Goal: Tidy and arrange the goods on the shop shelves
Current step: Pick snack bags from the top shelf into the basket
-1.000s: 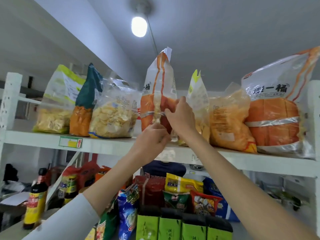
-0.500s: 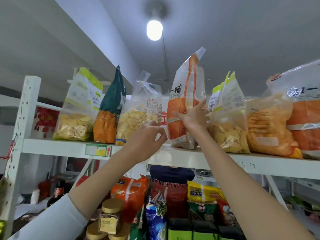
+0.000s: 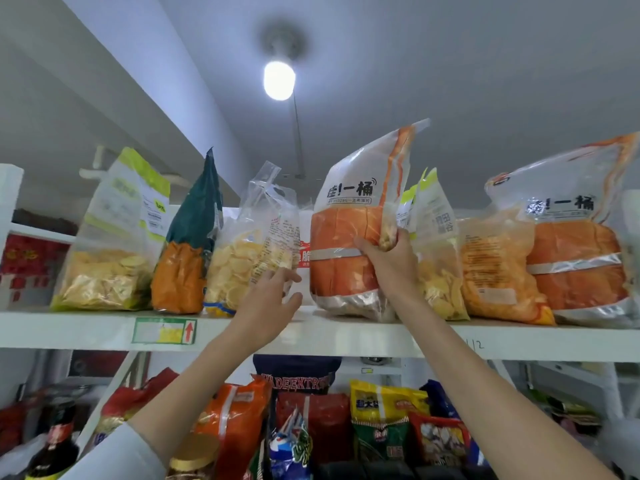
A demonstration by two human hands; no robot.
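Note:
On the white top shelf (image 3: 346,332) stands an orange snack bag (image 3: 341,251) with a clear top and black print. My right hand (image 3: 389,261) grips its right edge, fingers curled round the side. My left hand (image 3: 268,301) hovers open at the shelf's front edge, fingers spread, its fingertips at a clear bag of yellow chips (image 3: 249,261) to the left; whether they touch it I cannot tell. Right of the held bag stand a yellow-green chip bag (image 3: 436,244) and an orange crisp bag (image 3: 491,268).
Further left on the shelf stand a dark green and orange bag (image 3: 188,244) and a yellow chip bag (image 3: 114,244). A second large orange bag (image 3: 581,251) fills the far right. Below are packed snack packets (image 3: 384,427), jars and a sauce bottle (image 3: 52,452). A lit bulb (image 3: 278,79) hangs overhead.
My right hand moved from the bag's front to gripping its right edge, turning the bag's printed face toward me. My left hand let go, opened and shifted left toward the clear chip bag.

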